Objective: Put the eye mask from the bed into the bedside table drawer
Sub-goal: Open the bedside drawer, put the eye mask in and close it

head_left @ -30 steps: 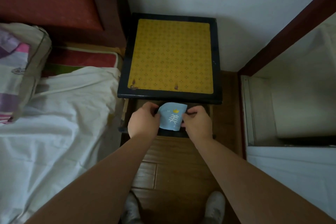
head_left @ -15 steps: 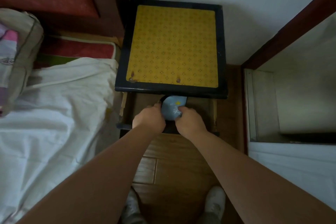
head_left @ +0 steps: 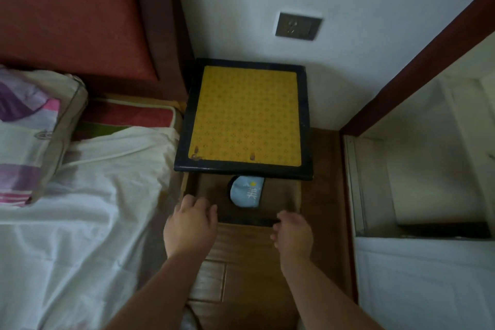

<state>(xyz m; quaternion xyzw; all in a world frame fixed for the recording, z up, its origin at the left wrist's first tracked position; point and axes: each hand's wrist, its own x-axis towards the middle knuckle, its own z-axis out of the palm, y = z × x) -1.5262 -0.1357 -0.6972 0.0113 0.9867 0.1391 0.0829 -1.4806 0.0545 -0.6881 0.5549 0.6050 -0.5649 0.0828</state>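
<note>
The light blue eye mask [head_left: 246, 192] with a white pattern and a yellow dot lies inside the pulled-out drawer [head_left: 290, 195] of the bedside table [head_left: 245, 115], partly under the yellow tabletop's dark front edge. My left hand [head_left: 190, 225] hovers at the drawer's front left corner, fingers loosely curled, holding nothing. My right hand [head_left: 293, 233] is at the drawer's front right, fingers also loosely curled and empty. Neither hand touches the mask.
The bed with a white sheet [head_left: 80, 209] and a striped pillow [head_left: 29, 131] lies to the left, against a red headboard [head_left: 75, 13]. A wall socket [head_left: 297, 26] sits above the table. A white cabinet [head_left: 423, 187] stands to the right. Wooden floor [head_left: 241, 262] runs below.
Both hands let go of the eye mask and drew back to the drawer's front edge, spreading apart. The mask now rests in the drawer. The camera tilted up.
</note>
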